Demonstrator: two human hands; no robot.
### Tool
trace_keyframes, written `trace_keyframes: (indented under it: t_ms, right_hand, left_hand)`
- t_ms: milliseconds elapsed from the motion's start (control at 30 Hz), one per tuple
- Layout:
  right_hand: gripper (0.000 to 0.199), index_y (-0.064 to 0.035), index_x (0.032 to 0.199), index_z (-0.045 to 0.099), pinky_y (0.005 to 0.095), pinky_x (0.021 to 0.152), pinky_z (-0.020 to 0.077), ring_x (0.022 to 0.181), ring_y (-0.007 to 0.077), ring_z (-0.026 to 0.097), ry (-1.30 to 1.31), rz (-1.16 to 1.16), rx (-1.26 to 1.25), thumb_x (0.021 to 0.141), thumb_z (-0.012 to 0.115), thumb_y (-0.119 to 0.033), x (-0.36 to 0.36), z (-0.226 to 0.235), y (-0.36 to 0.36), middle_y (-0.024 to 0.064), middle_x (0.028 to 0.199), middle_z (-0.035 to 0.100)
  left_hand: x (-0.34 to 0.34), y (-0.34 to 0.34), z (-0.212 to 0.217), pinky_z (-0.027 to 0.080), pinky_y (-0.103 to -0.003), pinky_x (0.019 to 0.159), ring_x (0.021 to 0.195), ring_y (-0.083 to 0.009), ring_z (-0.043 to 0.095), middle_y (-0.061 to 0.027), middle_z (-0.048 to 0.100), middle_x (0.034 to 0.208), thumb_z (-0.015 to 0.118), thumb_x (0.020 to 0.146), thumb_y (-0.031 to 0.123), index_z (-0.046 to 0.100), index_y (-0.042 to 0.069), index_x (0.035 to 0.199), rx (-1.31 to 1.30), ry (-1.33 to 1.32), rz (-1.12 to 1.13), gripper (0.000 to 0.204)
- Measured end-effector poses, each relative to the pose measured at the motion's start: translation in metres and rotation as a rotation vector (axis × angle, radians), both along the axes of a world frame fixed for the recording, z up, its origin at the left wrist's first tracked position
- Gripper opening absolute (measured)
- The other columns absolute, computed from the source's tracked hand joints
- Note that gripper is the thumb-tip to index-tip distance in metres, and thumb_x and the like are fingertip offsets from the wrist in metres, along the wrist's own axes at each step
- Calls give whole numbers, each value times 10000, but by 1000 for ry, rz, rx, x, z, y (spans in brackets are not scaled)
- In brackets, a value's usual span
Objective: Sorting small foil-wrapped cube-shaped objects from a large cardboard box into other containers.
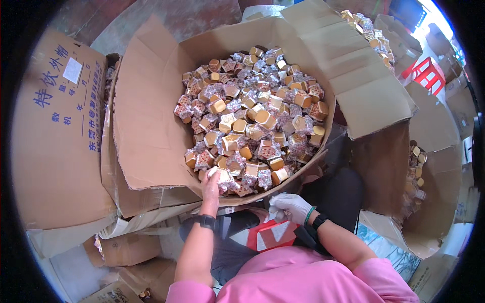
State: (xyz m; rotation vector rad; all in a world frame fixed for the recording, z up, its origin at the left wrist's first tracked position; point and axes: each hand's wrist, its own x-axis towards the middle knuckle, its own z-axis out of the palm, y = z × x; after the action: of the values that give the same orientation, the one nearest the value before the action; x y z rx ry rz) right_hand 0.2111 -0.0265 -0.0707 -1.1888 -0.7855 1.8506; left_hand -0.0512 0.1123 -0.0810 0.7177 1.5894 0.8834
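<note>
A large open cardboard box [151, 108] in front of me holds a heap of small house-shaped pieces [265, 119] with gold ends and patterned sides, many in crinkled clear wrap. At the box's near left edge my left hand [210, 189] closes on a pale wrapped piece [222, 178], its fingertips partly lost against the heap. My right hand [293, 207], in a white glove, is outside the near rim above my lap. Its fingers are curled together; whatever they hold is too small or hidden to make out.
Another tall cardboard carton [65, 141] stands close on the left. The big box's right flap [361, 81] folds outward. Farther right, an open carton [434, 202] contains more gold pieces. A red and white bag [270, 236] lies below my right hand, between my legs.
</note>
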Motion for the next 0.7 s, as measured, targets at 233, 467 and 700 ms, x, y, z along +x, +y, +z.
trace_keyframes:
  t_ms: [233, 467, 700]
  right_hand:
    - [315, -10, 970, 657, 296, 567, 484, 620, 162, 599, -171, 39, -166, 871, 630, -307, -15, 41, 9, 67, 752, 621]
    - [594, -33, 893, 656, 440, 739, 488, 835, 377, 638, -873, 241, 259, 849, 510, -606, -39, 76, -2, 224, 845, 654]
    - [524, -32, 835, 645, 451, 691, 492, 775, 395, 632, -927, 310, 376, 839, 548, -548, -43, 89, -13, 220, 784, 641]
  left_hand:
    - [38, -40, 34, 475, -274, 701, 751, -119, 598, -27, 653, 873, 634, 848, 195, 658, -16, 986, -18, -48, -56, 253]
    - [55, -76, 28, 476, -269, 683, 733, -112, 582, -40, 635, 866, 651, 836, 213, 635, -11, 989, 83, -37, -244, 272]
    - [56, -92, 52, 482, -293, 521, 624, -135, 609, -25, 623, 790, 621, 832, 243, 622, 73, 923, -164, -274, -97, 193]
